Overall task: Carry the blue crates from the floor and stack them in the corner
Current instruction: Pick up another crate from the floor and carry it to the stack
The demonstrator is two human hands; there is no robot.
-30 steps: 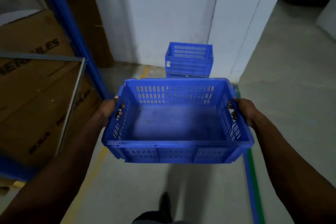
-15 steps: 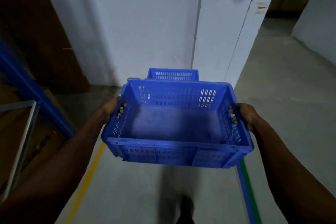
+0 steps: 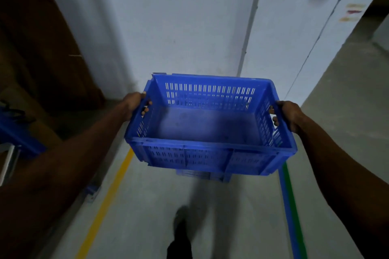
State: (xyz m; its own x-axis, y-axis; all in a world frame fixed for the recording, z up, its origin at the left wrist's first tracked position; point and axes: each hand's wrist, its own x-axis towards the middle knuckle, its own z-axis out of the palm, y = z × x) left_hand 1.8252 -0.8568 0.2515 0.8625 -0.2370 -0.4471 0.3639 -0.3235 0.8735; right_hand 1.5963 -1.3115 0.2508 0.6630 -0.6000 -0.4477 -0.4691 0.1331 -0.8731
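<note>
The blue crate (image 3: pixel 208 126) hangs in the air between the two hands, up off the floor (image 3: pixel 143 212). The left hand (image 3: pixel 134 104) grips its left handle, fingers curled through the hole. The right hand (image 3: pixel 289 114) grips the right handle the same way. A white wall (image 3: pixel 189 27) stands past the hands.

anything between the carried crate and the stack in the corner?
Nothing visible. Left hand and right hand grip the blue crate over the stacked crate, which shows only as an edge below it; the gap between them is hidden.
</note>
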